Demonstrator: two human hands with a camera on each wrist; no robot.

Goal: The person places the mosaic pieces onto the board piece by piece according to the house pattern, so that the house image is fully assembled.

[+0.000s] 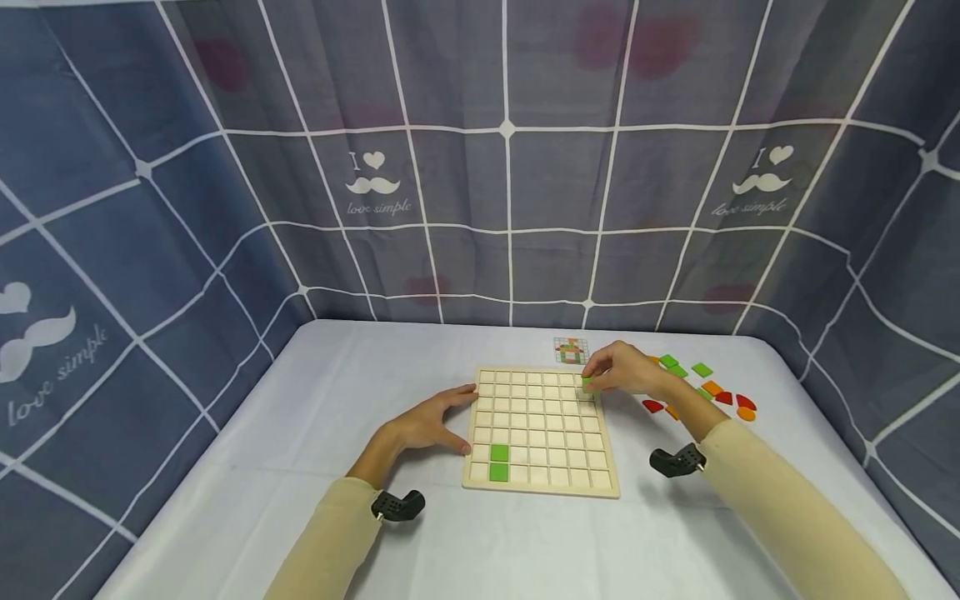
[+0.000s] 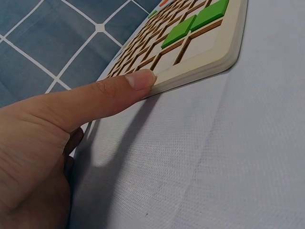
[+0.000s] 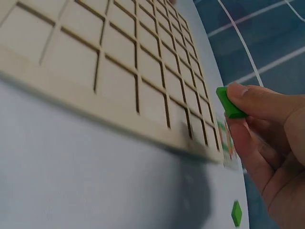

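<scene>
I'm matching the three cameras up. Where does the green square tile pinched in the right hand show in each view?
Head view: the green square tile sits right of centre, pinched by the right hand over the far right corner of the wooden grid board.
Left wrist view: not in it.
Right wrist view: at right, mid-height, in the fingertips.
Shared landmark: the wooden grid board.

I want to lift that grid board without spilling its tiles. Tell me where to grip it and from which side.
Grip the wooden grid board by its plain outer frame at the left and right edges, coming in level from both sides. It lies flat, and its rim is thin, so fingers probably must slide under. The left hand already touches the left edge; two green tiles sit loose near it.
</scene>
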